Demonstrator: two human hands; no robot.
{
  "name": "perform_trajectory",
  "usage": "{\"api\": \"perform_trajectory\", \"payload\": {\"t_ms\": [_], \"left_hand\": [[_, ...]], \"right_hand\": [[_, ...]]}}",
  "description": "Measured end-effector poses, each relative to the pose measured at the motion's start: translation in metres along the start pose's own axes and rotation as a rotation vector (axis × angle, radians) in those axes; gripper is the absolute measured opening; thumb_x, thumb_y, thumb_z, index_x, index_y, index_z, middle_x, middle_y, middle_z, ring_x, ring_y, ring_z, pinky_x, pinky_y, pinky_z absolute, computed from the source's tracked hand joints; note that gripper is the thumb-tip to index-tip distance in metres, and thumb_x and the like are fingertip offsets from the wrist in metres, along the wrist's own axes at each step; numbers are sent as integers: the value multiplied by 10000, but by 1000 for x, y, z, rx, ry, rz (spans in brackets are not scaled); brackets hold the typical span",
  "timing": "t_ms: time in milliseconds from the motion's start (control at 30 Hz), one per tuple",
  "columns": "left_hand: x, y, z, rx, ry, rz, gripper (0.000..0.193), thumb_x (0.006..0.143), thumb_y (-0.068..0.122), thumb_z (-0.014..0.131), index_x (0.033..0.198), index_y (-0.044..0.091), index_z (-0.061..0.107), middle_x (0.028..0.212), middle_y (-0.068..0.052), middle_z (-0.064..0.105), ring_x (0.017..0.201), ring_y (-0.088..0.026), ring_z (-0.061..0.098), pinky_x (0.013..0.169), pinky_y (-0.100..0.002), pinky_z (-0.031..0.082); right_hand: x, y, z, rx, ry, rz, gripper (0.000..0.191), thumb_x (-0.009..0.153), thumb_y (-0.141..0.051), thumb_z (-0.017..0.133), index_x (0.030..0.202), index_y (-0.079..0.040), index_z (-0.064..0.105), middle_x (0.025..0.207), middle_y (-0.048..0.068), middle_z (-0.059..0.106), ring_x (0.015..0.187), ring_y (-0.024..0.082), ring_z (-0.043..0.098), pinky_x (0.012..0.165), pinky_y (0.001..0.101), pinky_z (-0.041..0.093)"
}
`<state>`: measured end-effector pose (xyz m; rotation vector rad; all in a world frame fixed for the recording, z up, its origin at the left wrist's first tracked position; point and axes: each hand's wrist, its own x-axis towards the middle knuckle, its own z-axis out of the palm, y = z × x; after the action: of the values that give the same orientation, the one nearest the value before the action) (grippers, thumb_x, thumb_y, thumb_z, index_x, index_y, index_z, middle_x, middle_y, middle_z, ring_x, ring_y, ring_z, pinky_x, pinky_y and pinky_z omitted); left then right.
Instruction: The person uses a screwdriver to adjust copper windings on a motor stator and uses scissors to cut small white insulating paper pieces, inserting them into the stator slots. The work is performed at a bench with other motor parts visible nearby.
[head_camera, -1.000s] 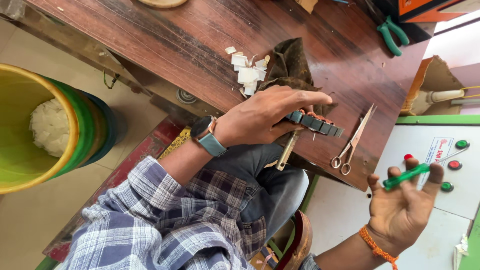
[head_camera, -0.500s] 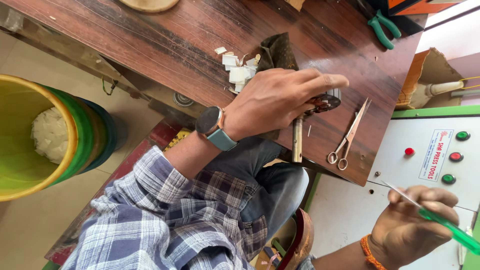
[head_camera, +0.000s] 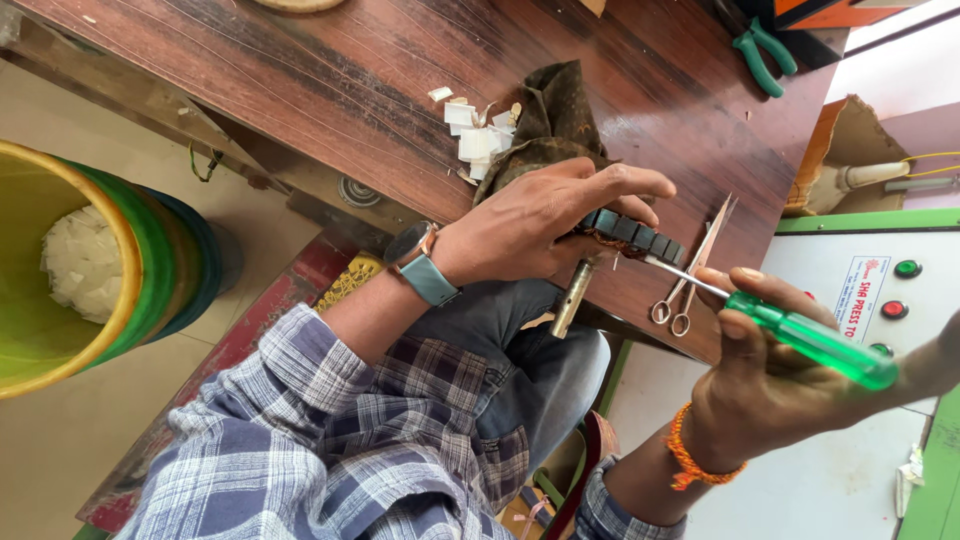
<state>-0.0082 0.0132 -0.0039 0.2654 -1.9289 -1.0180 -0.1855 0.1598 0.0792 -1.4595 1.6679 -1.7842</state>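
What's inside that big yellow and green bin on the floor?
The bin holds a heap of white scraps lying against its yellow inner wall. Only the part seen through the open mouth shows; the rim and the picture's edge hide the rest, so how deep the heap goes cannot be told.

Motor core half under fingers.

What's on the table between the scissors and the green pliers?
In the head view, only bare dark wooden table lies between the scissors and the green pliers. Nothing else sits on that stretch.
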Motion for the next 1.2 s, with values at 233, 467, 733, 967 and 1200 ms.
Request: {"api": "perform_trajectory", "payload": {"t_ms": [233, 467, 733, 967, 1200], "left_hand": [[3, 2, -2, 79, 6, -16, 458, 891, 120, 781, 1286, 183, 558, 1093, 30, 644, 900, -235, 548, 884, -363, 498], [3, 2, -4, 89, 19, 20, 482, 875, 109, 784, 1287, 182, 544, 1116, 39, 647, 930, -239, 558, 900, -376, 499], [5, 2, -1, 97, 19, 8, 449, 903, 132, 788, 1281, 179, 551, 1115, 36, 654, 909, -228, 560, 875, -374, 494], [5, 8, -2, 132, -1, 30, 466, 882, 83, 757, 1290, 170, 548, 1121, 19, 672, 879, -255, 549, 868, -392, 479], [7, 13, 0, 150, 62, -26, 454, 901, 92, 732, 1303, 178, 541, 1099, -13, 671, 892, -276, 590, 869, -401, 496]], "right_hand": [[-12, 19, 2, -302, -71, -275, 1026, 1105, 118, 758, 1634, -337, 7, 1541, 58, 431, 1010, 354, 701, 926, 431, 604], [-13, 31, -10, -294, -110, -324, 961, 1157, 87, 701, 1625, -401, 18, 1398, 119, 542, 980, 319, 709, 939, 451, 603], [-12, 42, -17, -216, -96, -258, 946, 1132, 35, 754, 1603, -312, 11, 1156, 209, 700, 960, 330, 763, 943, 406, 607], [21, 9, -10, -307, -316, -292, 482, 1108, -39, 758, 1362, -96, 352, 1167, 258, 607, 1055, 335, 779, 895, 339, 643], [30, -29, 16, -282, -396, -199, 375, 1135, 85, 705, 1190, -42, 357, 1181, 252, 678, 1098, 300, 771, 854, 295, 663]]}}
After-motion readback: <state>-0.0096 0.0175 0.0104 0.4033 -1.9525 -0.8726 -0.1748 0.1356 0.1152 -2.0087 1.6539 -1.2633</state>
